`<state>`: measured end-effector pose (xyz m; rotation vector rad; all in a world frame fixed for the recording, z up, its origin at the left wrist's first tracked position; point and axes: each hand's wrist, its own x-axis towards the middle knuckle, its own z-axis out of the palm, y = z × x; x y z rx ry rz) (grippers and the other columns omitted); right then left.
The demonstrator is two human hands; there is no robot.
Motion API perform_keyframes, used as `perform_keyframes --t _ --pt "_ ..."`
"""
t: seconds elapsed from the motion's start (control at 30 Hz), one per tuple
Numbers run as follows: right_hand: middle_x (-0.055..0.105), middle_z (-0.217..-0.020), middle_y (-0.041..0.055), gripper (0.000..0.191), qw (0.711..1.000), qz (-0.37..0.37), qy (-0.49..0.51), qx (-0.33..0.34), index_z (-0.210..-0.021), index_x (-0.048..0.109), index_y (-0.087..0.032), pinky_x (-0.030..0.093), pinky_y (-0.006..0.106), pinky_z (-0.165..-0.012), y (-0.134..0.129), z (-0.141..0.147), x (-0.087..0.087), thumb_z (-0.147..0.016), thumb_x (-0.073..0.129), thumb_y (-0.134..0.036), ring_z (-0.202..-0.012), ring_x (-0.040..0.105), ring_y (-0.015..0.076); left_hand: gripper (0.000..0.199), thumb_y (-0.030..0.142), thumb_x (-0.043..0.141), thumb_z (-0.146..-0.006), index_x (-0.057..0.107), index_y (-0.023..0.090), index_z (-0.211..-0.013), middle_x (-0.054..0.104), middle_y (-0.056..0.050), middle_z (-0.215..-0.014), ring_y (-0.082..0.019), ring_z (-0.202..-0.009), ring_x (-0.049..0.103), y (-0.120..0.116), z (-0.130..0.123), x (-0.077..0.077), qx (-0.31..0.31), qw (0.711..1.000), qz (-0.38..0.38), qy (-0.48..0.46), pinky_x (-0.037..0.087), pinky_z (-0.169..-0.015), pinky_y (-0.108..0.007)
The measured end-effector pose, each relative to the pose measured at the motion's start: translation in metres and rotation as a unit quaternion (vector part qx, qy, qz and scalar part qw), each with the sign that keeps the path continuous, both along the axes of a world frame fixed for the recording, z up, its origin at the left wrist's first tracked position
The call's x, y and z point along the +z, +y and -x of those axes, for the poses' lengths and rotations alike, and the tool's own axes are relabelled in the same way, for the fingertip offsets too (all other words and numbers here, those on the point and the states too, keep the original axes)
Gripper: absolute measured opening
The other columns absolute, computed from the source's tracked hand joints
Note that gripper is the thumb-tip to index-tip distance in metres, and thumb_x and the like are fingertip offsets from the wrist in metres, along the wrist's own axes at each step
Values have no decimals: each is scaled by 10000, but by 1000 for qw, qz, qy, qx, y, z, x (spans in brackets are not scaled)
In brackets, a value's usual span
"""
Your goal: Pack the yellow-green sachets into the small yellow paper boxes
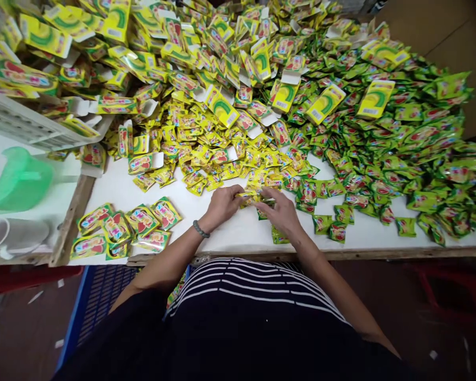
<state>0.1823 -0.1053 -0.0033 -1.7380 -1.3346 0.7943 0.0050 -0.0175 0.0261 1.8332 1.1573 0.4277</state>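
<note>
Near the table's front edge, my left hand [225, 203], with a beaded bracelet on the wrist, has its fingers closed on a small yellow packet [246, 199]. My right hand [278, 209] is just to the right, its thumb and fingers apart over the packets, and no held item shows in it. Small yellow packets [198, 153] are heaped beyond my hands. Green packets [381, 127] form a large pile at the right, with a few loose ones close to my right hand.
Several flat boxes [143, 219] lie at the front left. Open yellow boxes [222, 106] rest on the heaps. At the far left are a white crate [35, 124], a green scoop [21, 180] and a white mug [19, 235]. A blue basket [99, 296] is below the table.
</note>
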Motion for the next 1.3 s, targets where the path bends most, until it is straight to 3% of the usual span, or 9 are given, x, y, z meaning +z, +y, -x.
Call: perform_keyframes --t 0.07,0.23,0.43,0.67,0.8,0.9,1.0,1.17,1.3 --pt "716 -937 49 408 990 28 140 10 -1011 667 -224 530 385 -770 6 8 4 -745 678 -534 -843 637 216 188 350 679 -764 642 176 -704 585 0 -600 -126 -573 485 -4 -7 -1 15 988 94 -122 337 -584 -250" --pt "673 -758 -8 376 949 31 312 -17 -809 654 -202 505 281 -639 5 13 4 -630 787 -505 -699 590 147 440 502 828 -545 602 149 -678 574 6 -627 -87 -545 486 -9 -17 -13 81 883 355 -297 387 -563 -230" --pt "678 -764 -10 372 949 37 312 -30 -886 703 -209 506 298 -645 5 14 2 -696 727 -527 -690 589 154 430 491 839 -591 611 145 -709 542 40 -607 -59 -563 458 -15 -24 -18 112 909 241 -320 376 -557 -194" --pt "632 -687 -10 420 978 33 189 -80 -855 692 -217 476 300 -547 15 8 9 -732 631 -615 -589 533 150 428 429 866 -557 608 145 -747 548 48 -607 -62 -544 482 -17 -29 -17 132 907 259 -306 414 -554 -206" --pt "662 -826 53 475 993 41 -14 -113 -933 685 -188 501 364 -703 3 -13 3 -761 610 -624 -719 584 194 429 441 857 -557 565 154 -686 520 52 -567 -60 -522 451 -10 -21 -26 156 908 242 -304 357 -518 -202" --pt "649 -913 84 434 981 75 -174 -45 -1030 683 -207 489 391 -735 -8 -20 -8 -745 674 -534 -808 596 240 466 435 866 -534 506 171 -668 482 68 -540 -61 -501 428 -5 -14 -32 161 907 251 -297 335 -504 -200" --pt "634 -1028 95 295 971 76 -224 24 -1013 683 -231 478 370 -731 -14 -20 -17 -781 656 -411 -872 596 243 494 403 885 -503 484 182 -688 410 95 -506 -52 -470 376 -4 -11 -35 162 911 243 -290 290 -484 -195" --pt "580 -631 -11 335 996 75 -37 -24 -899 660 -223 426 311 -551 -11 -22 -13 -738 676 -517 -576 517 176 502 385 887 -508 483 188 -730 357 118 -475 -39 -436 302 -6 -9 -37 156 914 245 -283 213 -472 -198" --pt "619 -650 -26 421 970 37 208 -120 -900 632 -219 463 292 -542 -2 -11 -1 -654 745 -542 -580 545 154 478 382 875 -537 492 187 -747 368 117 -471 -36 -427 281 -9 -12 -37 132 917 242 -287 173 -471 -204"
